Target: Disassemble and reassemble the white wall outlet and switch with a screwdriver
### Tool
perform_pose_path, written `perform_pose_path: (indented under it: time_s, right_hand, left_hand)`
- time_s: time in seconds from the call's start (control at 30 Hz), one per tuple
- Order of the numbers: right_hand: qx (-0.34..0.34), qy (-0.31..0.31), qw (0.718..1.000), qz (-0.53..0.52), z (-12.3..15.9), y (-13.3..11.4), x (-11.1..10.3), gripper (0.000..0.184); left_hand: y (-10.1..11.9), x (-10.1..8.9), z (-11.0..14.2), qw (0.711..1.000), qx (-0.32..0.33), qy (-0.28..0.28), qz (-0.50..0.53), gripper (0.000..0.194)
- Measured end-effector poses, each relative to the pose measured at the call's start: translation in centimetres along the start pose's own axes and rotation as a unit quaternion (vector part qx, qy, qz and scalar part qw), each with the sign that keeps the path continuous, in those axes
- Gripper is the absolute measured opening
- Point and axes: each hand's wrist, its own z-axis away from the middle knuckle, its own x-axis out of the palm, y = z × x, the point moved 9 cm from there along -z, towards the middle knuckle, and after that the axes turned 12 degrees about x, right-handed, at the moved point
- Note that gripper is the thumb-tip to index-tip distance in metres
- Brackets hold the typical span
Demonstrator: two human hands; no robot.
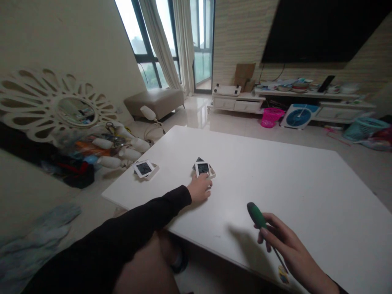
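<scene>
Left hand (pixel 199 189) outstretched to a square, white-framed black panel (pixel 202 168) — grip unclear; raised right hand (pixel 283 241) grips a green-handled, thin-shafted screwdriver (pixel 256 215).

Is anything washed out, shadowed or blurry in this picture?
Head view: window nearly white up top; head view: soft shadow on the table beside the right hand and screwdriver; head view: fine detail looks soft throughout.
</scene>
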Motion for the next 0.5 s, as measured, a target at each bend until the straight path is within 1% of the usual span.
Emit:
perform_pose_path:
  time_s: [0.07, 0.17, 0.27, 0.37, 0.5]
  right_hand:
    - [0.001, 0.008, 1.000, -0.018, -0.2, -0.1, -0.2, 0.049]
    - [0.006, 0.015, 0.999, -0.043, -0.4, -0.2, -0.4, 0.052]
    - [0.009, 0.015, 0.998, -0.058, -0.6, -0.3, -0.3, 0.052]
    - [0.012, 0.009, 0.998, -0.064, -0.7, -0.3, -0.2, 0.050]
    - [0.020, 0.006, 0.997, -0.069, -0.8, -0.1, -0.2, 0.048]
  left_hand:
    - [2.6, 0.8, 0.4, 0.999, 0.048, -0.012, 0.014, 0.025]
    - [6.1, 1.7, 1.4, 0.990, 0.133, -0.015, 0.032, 0.022]
    - [9.1, 2.2, 2.6, 0.977, 0.209, -0.021, 0.043, 0.018]
    - [11.2, 2.5, 3.5, 0.964, 0.262, -0.033, 0.043, 0.016]
    - [12.7, 2.5, 4.0, 0.948, 0.313, -0.040, 0.041, 0.015]
